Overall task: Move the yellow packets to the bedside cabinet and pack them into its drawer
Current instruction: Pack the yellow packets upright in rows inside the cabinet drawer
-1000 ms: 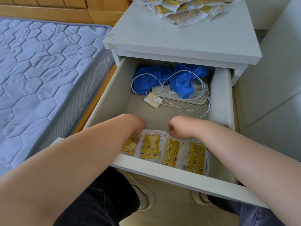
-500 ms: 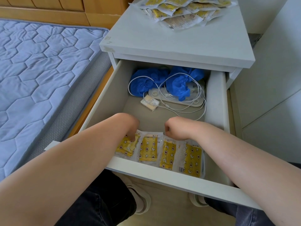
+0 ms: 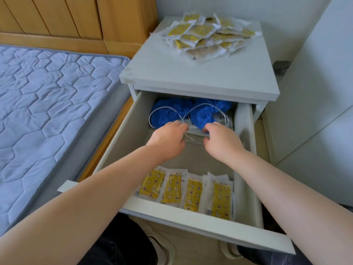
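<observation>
- The bed (image 3: 47, 111) lies at the far left, just beside the cabinet (image 3: 191, 77).
- The left hand (image 3: 168, 139) reaches deep into the open drawer (image 3: 191, 221). Its fingers curl down onto a white cable (image 3: 193, 140) and seem to grip it.
- Behind the hands, at the back of the drawer, a blue cloth (image 3: 168, 109) lies under loops of the same cable.
- At the front of the drawer there is a row (image 3: 186, 190) of four yellow packets. They lie flat and side by side, each with its long axis running front to back. The floor of the drawer between this row and the cable is free.
- The pile (image 3: 206, 35) of yellow packets not yet packed lies on the back of the cabinet top, loose and overlapping. From the hands it is farther back and higher, almost midway between them but a little to the right.
- The right hand (image 3: 222, 139) is just beside the left one, with fingers curled at the cable in the same way. I judge that this hand is slightly nearer to the pile, so it should let go of the cable, lift out of the drawer and go back over the top edge.
</observation>
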